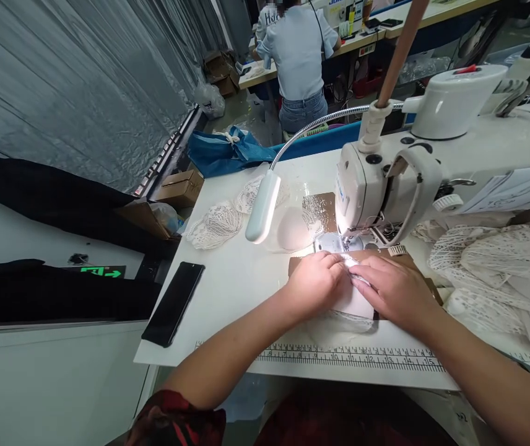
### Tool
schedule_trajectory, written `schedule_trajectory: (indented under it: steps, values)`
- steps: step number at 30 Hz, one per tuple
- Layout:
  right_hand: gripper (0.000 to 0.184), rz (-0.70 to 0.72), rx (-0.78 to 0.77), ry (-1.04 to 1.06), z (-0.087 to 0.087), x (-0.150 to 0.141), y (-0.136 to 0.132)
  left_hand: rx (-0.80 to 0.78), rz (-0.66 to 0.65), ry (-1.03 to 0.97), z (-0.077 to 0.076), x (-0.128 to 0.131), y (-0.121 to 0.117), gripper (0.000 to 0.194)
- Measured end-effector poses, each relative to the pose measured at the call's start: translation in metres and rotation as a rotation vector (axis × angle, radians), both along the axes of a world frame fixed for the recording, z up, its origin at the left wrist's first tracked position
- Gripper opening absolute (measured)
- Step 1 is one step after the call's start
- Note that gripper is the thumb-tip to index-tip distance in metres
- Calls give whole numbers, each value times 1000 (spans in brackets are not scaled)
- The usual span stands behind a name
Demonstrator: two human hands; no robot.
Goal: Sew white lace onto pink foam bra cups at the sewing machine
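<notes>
In the head view, my left hand [318,282] has its fingers bent and closed on the left side of a white fabric piece [354,305]. My right hand [392,286] holds the same piece from the right, thumb and fingers close together at its upper part. The fabric lies just in front of the sewing machine [367,186], its upper end close to the presser foot [346,243]. Sheer lace hangs out under its lower edge. My fingers partly cover the fabric, so its exact fold is hidden.
Lace cups [216,226] lie left of the machine, under a bendable lamp [264,207]. A black phone [173,303] rests near the left table edge. Lace pieces [492,260] are heaped at right. A printed ruler [330,355] runs along the front. A person [297,56] sits beyond.
</notes>
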State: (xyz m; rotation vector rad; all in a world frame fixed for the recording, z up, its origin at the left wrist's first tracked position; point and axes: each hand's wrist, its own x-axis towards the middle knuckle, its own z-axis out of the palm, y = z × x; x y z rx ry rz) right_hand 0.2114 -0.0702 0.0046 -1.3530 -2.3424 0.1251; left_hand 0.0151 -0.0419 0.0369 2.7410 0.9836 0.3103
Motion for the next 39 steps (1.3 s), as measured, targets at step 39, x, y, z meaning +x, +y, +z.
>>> schedule_trajectory:
  steps: [39]
  values:
    - [41,-222,-36,-51,2,-4,8,85,-236,7,-18,-21,40,38]
